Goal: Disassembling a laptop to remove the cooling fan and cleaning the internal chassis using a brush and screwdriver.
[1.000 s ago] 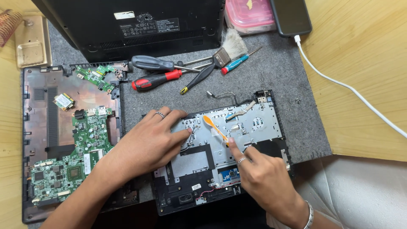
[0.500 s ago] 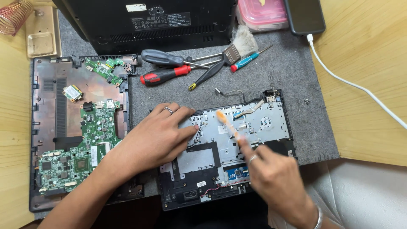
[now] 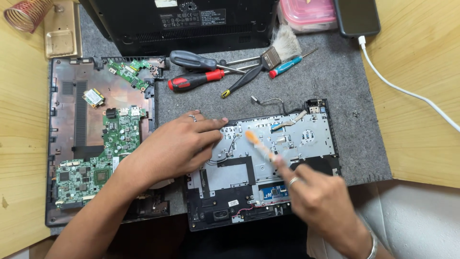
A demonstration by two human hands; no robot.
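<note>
My left hand [image 3: 178,146] lies flat on the left end of an upturned laptop palmrest panel [image 3: 306,136], fingers spread over its silver metal plate. My right hand [image 3: 318,199] grips a small orange-tipped tool [image 3: 256,144] whose tip rests on the middle of that plate, close to my left fingertips. The panel sits on a grey felt mat [image 3: 335,81] and carries thin black wires and a small blue board near its front edge. My right hand is blurred.
A laptop base tray with a green motherboard [image 3: 103,158] lies at the left. Screwdrivers [image 3: 196,79] and a brush [image 3: 278,50] rest behind the panel. A black laptop [image 3: 191,21], pink box [image 3: 306,12], phone [image 3: 357,17] with white cable [image 3: 407,93] stand at the back.
My right hand has shifted slightly, moving the orange tool across the metal plate. My left hand stays pressed on the panel.
</note>
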